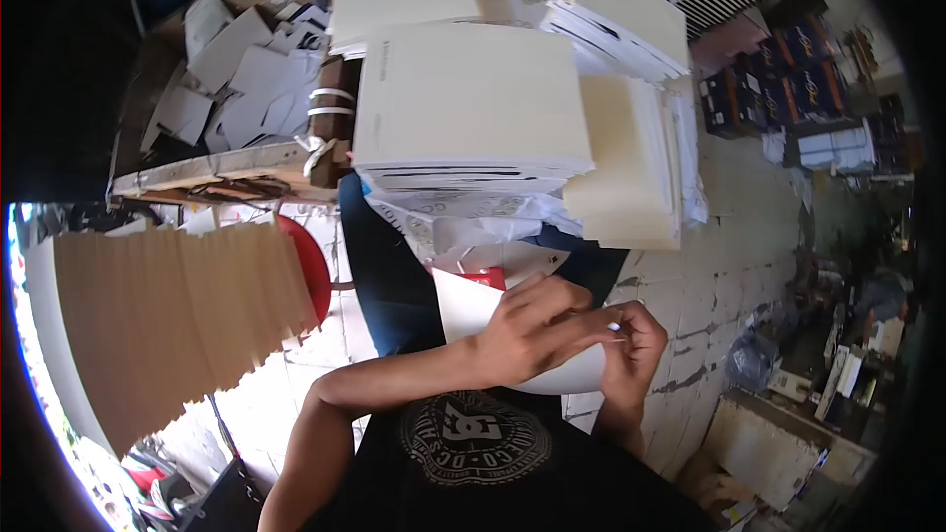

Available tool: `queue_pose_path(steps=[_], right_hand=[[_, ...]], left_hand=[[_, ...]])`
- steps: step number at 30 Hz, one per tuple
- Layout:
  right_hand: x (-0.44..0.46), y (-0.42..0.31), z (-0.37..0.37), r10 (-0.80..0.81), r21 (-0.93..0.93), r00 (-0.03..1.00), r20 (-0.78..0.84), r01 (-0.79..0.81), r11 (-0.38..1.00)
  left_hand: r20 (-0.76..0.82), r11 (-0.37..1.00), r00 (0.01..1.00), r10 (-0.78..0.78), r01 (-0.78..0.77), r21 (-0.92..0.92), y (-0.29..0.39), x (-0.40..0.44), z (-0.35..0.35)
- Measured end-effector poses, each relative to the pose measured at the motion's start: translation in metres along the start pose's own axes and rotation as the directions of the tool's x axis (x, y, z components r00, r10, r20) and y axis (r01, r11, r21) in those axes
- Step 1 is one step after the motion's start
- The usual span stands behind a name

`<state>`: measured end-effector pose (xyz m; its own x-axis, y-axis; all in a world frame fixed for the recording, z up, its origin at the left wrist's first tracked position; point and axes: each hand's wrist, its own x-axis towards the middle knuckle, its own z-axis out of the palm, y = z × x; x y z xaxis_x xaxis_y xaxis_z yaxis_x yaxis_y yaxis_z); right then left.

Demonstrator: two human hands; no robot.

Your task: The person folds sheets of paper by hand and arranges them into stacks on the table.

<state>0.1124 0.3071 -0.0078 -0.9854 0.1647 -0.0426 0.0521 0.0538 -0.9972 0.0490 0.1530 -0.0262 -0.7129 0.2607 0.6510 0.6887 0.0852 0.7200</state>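
My left hand [532, 330] is curled over a white sheet [463, 305] that rests on my lap. Its fingers reach across to my right hand [636, 345], whose fingers are bent into a pinch. A tiny white spot shows where the fingertips meet, too small to name. Part of the sheet curves out below both hands. Beside the left knuckles a small red item [485, 278] peeks out behind the sheet. Just ahead stands a thick stack of cream-covered booklets [473, 99].
More booklets [626, 15] and cream sheets [626, 158] lie at the back right. On the left are a wooden bin of paper scraps [236, 79], a red stool [307, 266] and a tall brown stack [177, 315]. Dark boxes [778, 79] sit on the tiled floor.
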Motion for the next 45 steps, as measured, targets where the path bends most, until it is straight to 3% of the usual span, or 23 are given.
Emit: queue_pose_path(steps=[2, 3, 5, 6, 7, 9, 10, 13, 15, 16, 17, 18, 19, 20, 21, 22, 23, 25, 26, 30, 32, 36, 45], right_hand=[[0.003, -0.012, 0.002, 0.054, -0.084, 0.998, -0.023, -0.056, 0.995], [0.005, -0.016, -0.004, -0.005, -0.128, 1.0, -0.022, 0.003, 0.992], [0.008, -0.01, -0.053, -0.275, -0.503, 0.961, -0.03, 0.224, 0.835], [0.003, -0.028, -0.081, -0.226, -0.614, 0.96, -0.167, 0.078, 0.785], [-0.01, -0.017, -0.121, -0.231, -0.547, 0.813, -0.535, -0.124, 0.828], [0.002, -0.031, -0.168, -0.29, -0.359, 0.869, -0.4, 0.143, 0.922], [0.007, -0.045, -0.191, -0.335, -0.238, 0.88, -0.337, 0.264, 0.935], [0.014, -0.089, -0.237, -0.511, 0.173, 0.839, -0.186, 0.54, 0.824], [0.021, -0.097, -0.229, -0.629, 0.402, 0.771, -0.097, 0.609, 0.684], [0.04, -0.098, -0.203, -0.684, 0.39, 0.727, -0.061, 0.648, 0.654], [0.058, -0.1, -0.175, -0.735, 0.382, 0.677, -0.024, 0.686, 0.619], [0.076, -0.099, -0.143, -0.788, 0.272, 0.616, 0.016, 0.755, 0.596], [0.091, -0.102, -0.111, -0.848, 0.102, 0.527, 0.065, 0.841, 0.531], [0.108, -0.105, -0.077, -0.893, -0.055, 0.43, 0.136, 0.903, 0.426], [0.125, -0.1, -0.053, -0.9, -0.086, 0.409, 0.152, 0.912, 0.4], [0.142, -0.095, -0.028, -0.907, -0.117, 0.387, 0.167, 0.921, 0.372], [0.147, -0.091, -0.007, -0.864, -0.112, 0.494, 0.098, 0.868, 0.483], [0.151, -0.086, 0.032, -0.692, -0.132, 0.718, -0.075, 0.68, 0.721], [0.158, -0.078, 0.034, -0.63, -0.121, 0.776, -0.028, 0.623, 0.773], [0.187, -0.043, 0.02, -0.247, -0.297, 0.944, 0.218, 0.305, 0.905], [0.192, -0.035, 0.015, -0.201, -0.339, 0.948, 0.246, 0.278, 0.899], [0.195, -0.022, 0.01, -0.29, -0.389, 0.914, 0.286, 0.387, 0.836], [0.21, 0.01, 0.011, -0.253, -0.406, 0.907, 0.336, 0.382, 0.83]], left_hand=[[-0.029, 0.996, 0.996, 0.082, -0.081, 0.043, -0.003, 0.009, -0.007], [-0.034, 0.994, 0.995, 0.099, -0.097, 0.04, -0.003, 0.014, -0.018], [-0.05, 0.991, 0.99, 0.135, -0.133, 0.029, -0.005, 0.025, -0.053], [-0.048, 0.975, 0.981, 0.186, -0.179, 0.129, -0.013, 0.028, -0.086], [-0.051, 0.889, 0.998, -0.022, 0.043, 0.457, -0.017, 0.02, -0.121], [-0.596, 0.801, 0.789, 0.146, 0.259, 0.539, -0.062, 0.029, -0.17], [-0.611, 0.596, 0.779, 0.143, 0.425, 0.681, -0.085, 0.032, -0.205], [-0.632, 0.292, 0.775, 0.002, 0.604, 0.741, -0.16, 0.017, -0.277], [-0.753, 0.371, 0.656, 0.05, 0.688, 0.624, -0.147, 0.021, -0.279], [-0.804, 0.689, 0.594, 0.008, 0.58, 0.435, -0.125, 0.037, -0.258], [-0.741, 0.829, 0.628, -0.236, 0.528, 0.183, -0.08, 0.063, -0.227], [-0.574, 0.89, 0.751, -0.327, 0.449, 0.08, -0.057, 0.077, -0.205], [-0.316, 0.872, 0.816, -0.483, 0.418, -0.254, -0.049, 0.084, -0.193], [-0.018, 0.724, 0.866, -0.5, 0.406, -0.558, -0.033, 0.093, -0.187], [0.18, 0.464, 0.913, -0.365, 0.346, -0.816, -0.033, 0.102, -0.186], [0.18, 0.518, 0.911, -0.371, 0.364, -0.774, -0.039, 0.105, -0.188], [0.183, 0.573, 0.908, -0.377, 0.384, -0.724, -0.044, 0.107, -0.189], [-0.056, 0.847, 0.868, -0.493, 0.465, -0.256, -0.04, 0.105, -0.174], [-0.189, 0.867, 0.853, -0.487, 0.499, 0.019, -0.038, 0.103, -0.167], [-0.287, 0.873, 0.869, -0.402, 0.459, 0.167, -0.046, 0.097, -0.155], [-0.306, 0.87, 0.898, -0.317, 0.404, 0.284, -0.052, 0.096, -0.152], [-0.295, 0.752, 0.786, -0.544, 0.612, 0.245, -0.058, 0.081, -0.153], [-0.292, 0.7, 0.786, -0.544, 0.618, 0.359, -0.081, 0.069, -0.152]])
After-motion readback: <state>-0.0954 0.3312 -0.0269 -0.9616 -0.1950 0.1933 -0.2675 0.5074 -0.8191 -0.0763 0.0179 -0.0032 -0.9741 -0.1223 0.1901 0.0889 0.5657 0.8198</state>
